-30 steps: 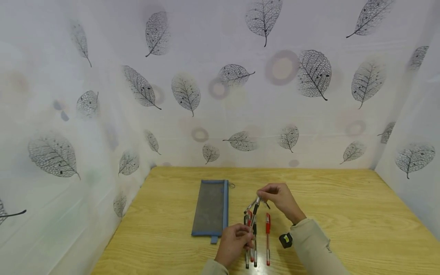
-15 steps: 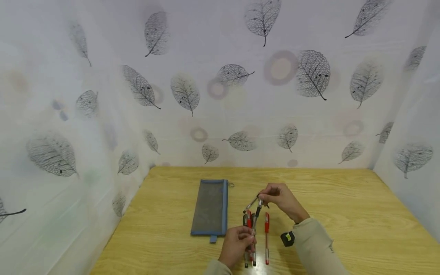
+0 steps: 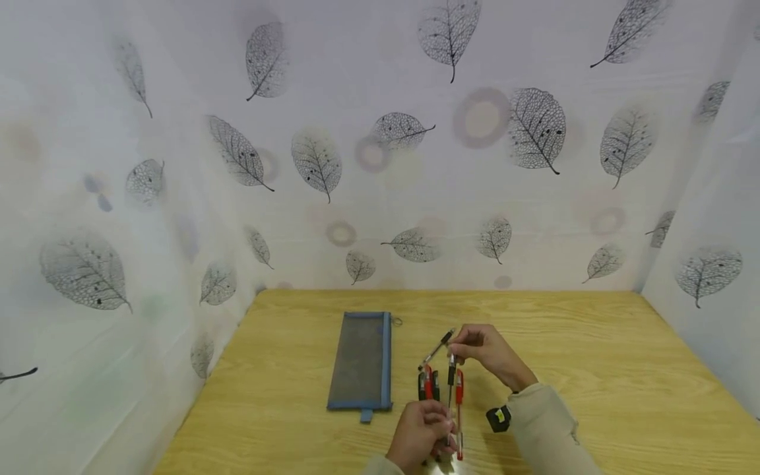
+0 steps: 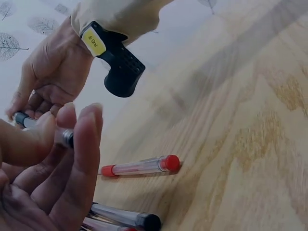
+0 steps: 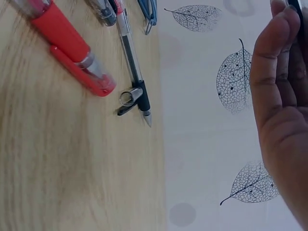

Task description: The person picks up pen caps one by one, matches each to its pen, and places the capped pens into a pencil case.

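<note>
Held at five o'clock in the head view, the black-gripped pen (image 3: 451, 377) ran almost from twelve to six above the bench (image 3: 584, 369), the fingers of the right hand (image 3: 488, 351) pinching its upper end and those of the left hand (image 3: 419, 427) its lower. The step in hand looked like two-handed work along the pen, its purpose unclear, and the next move seemed to call for keeping both pinches aligned. Slim, with a dark grip above a thinner shaft, it had a red pen (image 3: 460, 389) at three o'clock and a bare-tipped pen (image 5: 143, 95) towards eleven.
</note>
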### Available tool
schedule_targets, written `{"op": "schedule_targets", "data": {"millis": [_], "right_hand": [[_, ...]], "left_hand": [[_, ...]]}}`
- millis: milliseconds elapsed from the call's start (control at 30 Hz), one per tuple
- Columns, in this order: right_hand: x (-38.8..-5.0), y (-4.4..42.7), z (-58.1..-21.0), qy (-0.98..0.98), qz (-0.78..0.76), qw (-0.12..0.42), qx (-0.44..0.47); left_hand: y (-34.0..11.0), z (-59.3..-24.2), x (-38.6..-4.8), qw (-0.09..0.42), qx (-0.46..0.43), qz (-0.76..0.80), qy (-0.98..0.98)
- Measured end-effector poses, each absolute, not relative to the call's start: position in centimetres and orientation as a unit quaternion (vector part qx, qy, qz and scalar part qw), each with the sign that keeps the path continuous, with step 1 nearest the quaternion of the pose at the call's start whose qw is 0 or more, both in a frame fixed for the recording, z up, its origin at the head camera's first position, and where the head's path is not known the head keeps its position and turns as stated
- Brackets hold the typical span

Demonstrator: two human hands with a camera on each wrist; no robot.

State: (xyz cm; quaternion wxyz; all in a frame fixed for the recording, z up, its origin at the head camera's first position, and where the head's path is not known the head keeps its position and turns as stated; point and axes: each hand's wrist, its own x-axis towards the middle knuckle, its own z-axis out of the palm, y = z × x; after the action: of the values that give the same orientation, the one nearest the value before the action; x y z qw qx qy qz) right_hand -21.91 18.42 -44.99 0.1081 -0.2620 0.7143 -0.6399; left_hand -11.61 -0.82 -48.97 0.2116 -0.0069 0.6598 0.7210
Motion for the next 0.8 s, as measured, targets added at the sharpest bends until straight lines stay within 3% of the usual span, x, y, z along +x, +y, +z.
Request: {"op": "schedule_targets", "data": {"millis": [300, 800], "right_hand": [[-21.7, 18.3, -45.7, 0.747, -0.617, 0.104, -0.225], [-21.9, 18.2, -46.6, 0.799, -0.571, 0.112, -0.148]], "left_hand": [[-0.6, -48.6, -11.6, 0.241, 0.024, 0.724, 0.646], [-0.7, -48.7, -12.2, 0.225, -0.031, 0.646, 0.729]]}}
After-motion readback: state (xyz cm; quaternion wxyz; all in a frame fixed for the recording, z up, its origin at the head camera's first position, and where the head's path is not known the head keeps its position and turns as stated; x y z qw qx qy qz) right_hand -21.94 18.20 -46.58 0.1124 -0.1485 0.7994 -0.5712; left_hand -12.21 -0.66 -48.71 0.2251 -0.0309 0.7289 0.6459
